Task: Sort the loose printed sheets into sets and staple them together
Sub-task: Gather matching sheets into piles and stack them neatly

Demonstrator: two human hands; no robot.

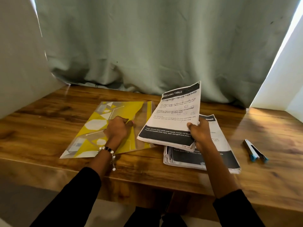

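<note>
My right hand grips a bundle of printed sheets by its right edge, tilted up off the table; the top page is headed "DRESSING TABLE". Under it lies a thicker pile of printed sheets on the wooden table. My left hand rests with curled fingers on a yellow and white patterned plastic folder, pinching its clear cover near the right edge. A blue and silver stapler lies on the table to the right of the pile, away from both hands.
A grey-green curtain hangs behind the table. White panels stand at the left and right sides. The table's front edge runs just below the folder and the pile.
</note>
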